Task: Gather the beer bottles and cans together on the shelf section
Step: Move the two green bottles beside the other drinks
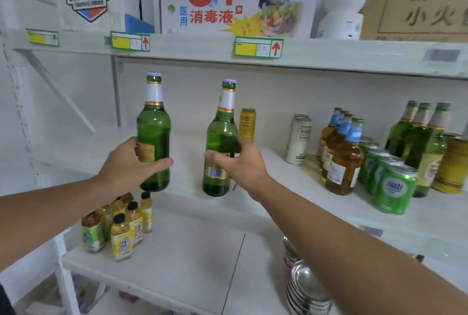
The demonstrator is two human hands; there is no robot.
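Where white shop shelves [291, 183] fill the wall, the left hand [126, 162] and right hand [240, 162] each grip an upright green bottle: one [153, 135], the other [219, 142].

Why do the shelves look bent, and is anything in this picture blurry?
In the head view, the wide-angle lens bows the upper shelf edge; the far-right cans look soft, while both green bottles, left and right, stay fairly sharp under even, soft light.

Bright even light, soft focus, wide-angle bending at edges
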